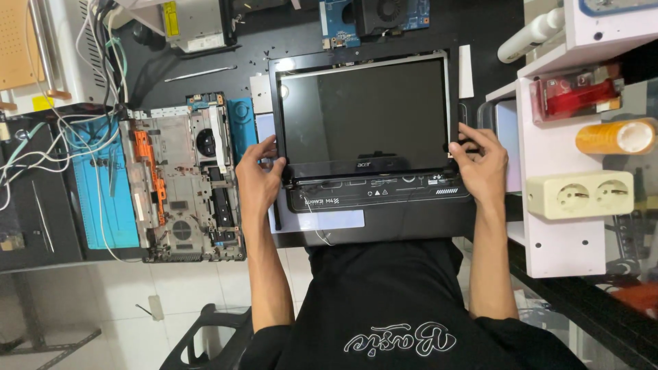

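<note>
I see the laptop screen assembly lying flat on the black workbench, directly ahead of the person, dark glass facing up. The left hand is clamped on its lower left corner, fingers curled over the bezel; the right hand is clamped on the lower right edge, fingertips hooked at the frame. I judge the panel light but fragile: thin glass, stiff across the frame, liable to crack if twisted, so hold belongs on the bezel corners, not the glass. The black hinge strip sits between both grips, toward the person. Outward of the left grip lies an opened laptop base on a blue mat, with loose white cables beyond. Outward of the right grip stands a white shelf, close enough to crowd that wrist.
</note>
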